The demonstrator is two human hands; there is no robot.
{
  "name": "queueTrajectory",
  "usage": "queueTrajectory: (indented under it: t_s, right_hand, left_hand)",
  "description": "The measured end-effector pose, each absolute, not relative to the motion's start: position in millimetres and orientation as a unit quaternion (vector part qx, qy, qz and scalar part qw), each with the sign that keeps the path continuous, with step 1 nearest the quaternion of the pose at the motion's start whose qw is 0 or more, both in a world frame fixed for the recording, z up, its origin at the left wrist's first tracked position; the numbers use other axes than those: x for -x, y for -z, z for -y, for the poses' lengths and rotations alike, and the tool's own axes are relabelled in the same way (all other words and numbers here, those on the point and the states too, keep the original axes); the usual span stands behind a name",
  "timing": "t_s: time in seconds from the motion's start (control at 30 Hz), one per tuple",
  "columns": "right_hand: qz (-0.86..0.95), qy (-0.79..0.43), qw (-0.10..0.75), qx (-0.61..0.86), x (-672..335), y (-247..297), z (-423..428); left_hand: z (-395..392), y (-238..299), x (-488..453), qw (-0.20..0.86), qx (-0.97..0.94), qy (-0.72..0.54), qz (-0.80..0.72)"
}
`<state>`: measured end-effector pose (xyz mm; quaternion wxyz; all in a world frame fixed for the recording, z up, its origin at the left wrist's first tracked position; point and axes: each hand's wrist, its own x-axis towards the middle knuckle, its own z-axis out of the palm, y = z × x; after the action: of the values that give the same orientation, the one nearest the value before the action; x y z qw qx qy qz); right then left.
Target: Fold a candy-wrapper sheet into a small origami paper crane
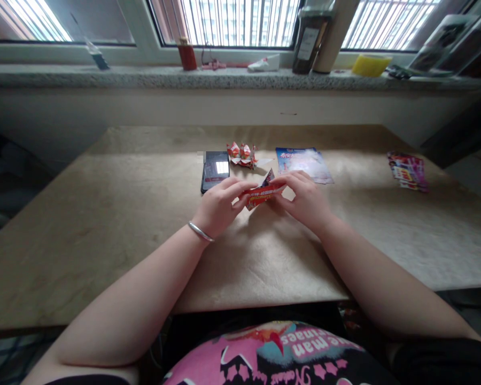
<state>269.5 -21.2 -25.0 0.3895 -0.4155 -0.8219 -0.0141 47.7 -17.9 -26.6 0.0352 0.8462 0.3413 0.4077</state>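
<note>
Between both hands is a folded piece of red printed paper, held just above the table, with a dark pointed flap standing up from it. My left hand pinches its left end between thumb and fingers; a silver bangle circles that wrist. The right end is gripped by my right hand, thumb below and fingers on top. Beyond my left hand lies a phone, its screen lit. Beside the phone sits a folded red-and-white paper figure with several points. A blue printed sheet lies flat beyond my right hand.
Colourful printed leaflets lie at the table's right. Along the back, a granite windowsill bears a red bottle, a dark jar, a yellow block and other small items. The table's front edge runs close to my body.
</note>
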Motion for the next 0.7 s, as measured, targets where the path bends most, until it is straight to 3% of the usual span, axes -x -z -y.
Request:
queueTrajectory:
  t_s: [0.37, 0.53, 0.7]
  right_hand:
    - [0.846, -0.040, 0.332, 0.415, -270.5, 19.3, 25.3]
    - [0.891, -0.128, 0.243, 0.363, -272.1, 17.4, 29.3]
    - [0.913, -0.142, 0.151, 0.352, -271.9, 14.7, 31.2]
  left_hand:
    - [22.0, 19.0, -45.3, 0.093, -0.872, -0.336, -0.342]
    - [17.2, 24.7, -43.0, 0.092, -0.872, -0.270, -0.398]
    - [18.0, 26.0, -44.6, 0.052, -0.854, -0.215, -0.471]
